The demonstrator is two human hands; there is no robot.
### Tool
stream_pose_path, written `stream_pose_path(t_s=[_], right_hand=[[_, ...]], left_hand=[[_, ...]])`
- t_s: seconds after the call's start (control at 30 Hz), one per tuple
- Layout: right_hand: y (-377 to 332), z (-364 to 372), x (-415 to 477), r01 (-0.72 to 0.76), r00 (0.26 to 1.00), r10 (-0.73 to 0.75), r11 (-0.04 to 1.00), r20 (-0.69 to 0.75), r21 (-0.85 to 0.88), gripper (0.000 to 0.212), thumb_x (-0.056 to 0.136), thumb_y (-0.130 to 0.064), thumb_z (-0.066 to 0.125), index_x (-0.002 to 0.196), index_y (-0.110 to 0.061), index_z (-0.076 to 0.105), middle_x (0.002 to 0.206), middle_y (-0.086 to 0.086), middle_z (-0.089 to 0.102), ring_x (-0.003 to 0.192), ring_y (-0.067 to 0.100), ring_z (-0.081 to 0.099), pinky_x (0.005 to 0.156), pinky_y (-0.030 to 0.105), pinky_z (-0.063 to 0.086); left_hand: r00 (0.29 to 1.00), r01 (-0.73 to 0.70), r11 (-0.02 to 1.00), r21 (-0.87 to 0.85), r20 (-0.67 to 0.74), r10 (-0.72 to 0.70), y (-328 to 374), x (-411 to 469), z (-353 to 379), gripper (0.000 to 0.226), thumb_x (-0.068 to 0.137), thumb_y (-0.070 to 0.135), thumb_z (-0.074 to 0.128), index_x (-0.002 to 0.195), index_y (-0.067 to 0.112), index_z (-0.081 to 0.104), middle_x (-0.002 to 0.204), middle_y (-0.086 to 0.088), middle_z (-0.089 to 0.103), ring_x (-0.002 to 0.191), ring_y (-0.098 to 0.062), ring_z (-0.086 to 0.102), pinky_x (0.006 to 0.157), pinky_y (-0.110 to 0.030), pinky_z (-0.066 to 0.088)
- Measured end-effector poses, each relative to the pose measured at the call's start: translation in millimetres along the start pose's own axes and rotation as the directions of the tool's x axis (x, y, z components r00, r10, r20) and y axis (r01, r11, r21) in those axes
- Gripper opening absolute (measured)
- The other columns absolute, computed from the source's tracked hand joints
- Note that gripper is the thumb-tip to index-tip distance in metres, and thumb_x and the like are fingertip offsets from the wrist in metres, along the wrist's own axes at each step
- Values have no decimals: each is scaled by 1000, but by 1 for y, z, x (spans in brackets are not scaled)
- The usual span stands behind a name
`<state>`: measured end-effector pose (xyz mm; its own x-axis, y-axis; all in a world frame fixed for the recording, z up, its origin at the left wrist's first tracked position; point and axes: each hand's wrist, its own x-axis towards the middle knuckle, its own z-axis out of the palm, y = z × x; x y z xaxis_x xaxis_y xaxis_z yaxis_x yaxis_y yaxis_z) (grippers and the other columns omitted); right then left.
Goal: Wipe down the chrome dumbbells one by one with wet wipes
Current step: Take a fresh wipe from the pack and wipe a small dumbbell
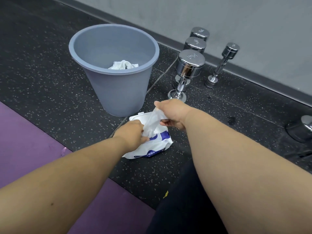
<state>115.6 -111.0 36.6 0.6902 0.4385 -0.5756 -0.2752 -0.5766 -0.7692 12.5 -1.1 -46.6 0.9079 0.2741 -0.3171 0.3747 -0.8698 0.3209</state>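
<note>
Wet wipe (pixel 152 123) pinched between left hand (pixel 133 135) and right hand (pixel 175 114).

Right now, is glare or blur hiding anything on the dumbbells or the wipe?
Head view: glare streaks the nearest dumbbell, its stamped marking unclear; the wipe held by the left hand and right hand looks soft; the dumbbell at the right edge is dark, blurred.

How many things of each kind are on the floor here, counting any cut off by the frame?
Dumbbells: 5, one cut off at the right edge
Bin: 1
Wipe pack: 1
Wipe being pulled out: 1
Total: 8, leaving out the used wipes crumpled in the bin, which cannot be counted.
</note>
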Motion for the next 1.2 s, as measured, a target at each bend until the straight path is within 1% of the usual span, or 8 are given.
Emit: stream_pose_path(t_s=[0.23, 0.4, 0.63, 0.7, 0.8, 1.0, 1.1, 1.2], right_hand=[[3, -3, 4, 4, 1000, -5, 997, -12, -76, 27, 99, -39, 55, 102, -12, 60, 94, 0, 56, 84, 17, 56, 95, 40, 55], [-7, -3, 1, 50, 994, -34, 988, -108, 146, 28, 99, -38, 56, 79, -18, 54, 79, 3, 54, 68, 19, 55, 80, 37, 52], [-2, -36, 10, 195, 879, -172, 981, -444, 6, 43, 99, -33, 53, 62, -16, 42, 66, 0, 42, 72, 22, 42, 69, 31, 35], [3, -37, 17, 66, 923, -187, 938, -336, -340, 30, 99, -31, 53, 76, -13, 52, 79, 2, 52, 84, 25, 51, 73, 31, 38], [10, -21, 20, -29, 1000, 15, 624, -26, -781, 15, 99, -24, 56, 98, -13, 65, 101, 4, 60, 105, 23, 57, 89, 31, 46], [21, 16, 24, 155, 896, 309, 457, 319, -876, 39, 99, -25, 54, 133, -45, 58, 137, -4, 55, 115, 18, 53, 95, 32, 42], [24, 20, 29, 130, 887, 346, 450, 307, -884, 36, 97, -36, 54, 132, -40, 60, 138, 1, 55, 121, 22, 55, 99, 36, 44], [25, 16, 32, 72, 940, 226, 598, 254, -798, 27, 97, -13, 49, 106, -29, 68, 129, 3, 57, 119, 24, 54, 106, 40, 43]], left_hand=[[999, 16, 958, -287, 52, -2, 13, 1, -11, 32, 94, 41, 59, 70, 26, 47, 66, 5, 52, 66, -17, 49, 55, -28, 33], [998, 67, 980, -186, 7, -66, 7, 6, 1, 26, 94, 35, 63, 82, 13, 55, 88, -3, 53, 77, -23, 51, 64, -32, 37], [997, 42, 989, -143, -63, -52, 6, 8, 2, 30, 86, 36, 72, 96, 23, 47, 109, 3, 55, 97, -20, 51, 83, -34, 46], [990, 61, 998, -28, -128, -64, 6, 5, 0, 36, 84, 45, 72, 103, 23, 51, 113, 1, 50, 107, -21, 48, 87, -35, 44], [986, 133, 991, -22, -99, -135, 4, 4, -4, 48, 80, 57, 72, 109, 25, 51, 112, 2, 49, 110, -22, 48, 86, -36, 45], [996, -69, 992, -103, -72, 62, -11, -8, -2, 16, 86, 44, 68, 91, 28, 65, 106, 4, 55, 106, -20, 49, 82, -31, 40], [987, -163, 986, 46, -2, 163, -17, -15, -2, 35, 83, 57, 66, 109, 34, 70, 107, 6, 50, 110, -18, 46, 91, -29, 35], [968, -251, 936, 246, 93, 235, -16, -19, -3, 65, 77, 69, 62, 132, 35, 55, 114, 5, 42, 115, -19, 42, 98, -32, 33]])
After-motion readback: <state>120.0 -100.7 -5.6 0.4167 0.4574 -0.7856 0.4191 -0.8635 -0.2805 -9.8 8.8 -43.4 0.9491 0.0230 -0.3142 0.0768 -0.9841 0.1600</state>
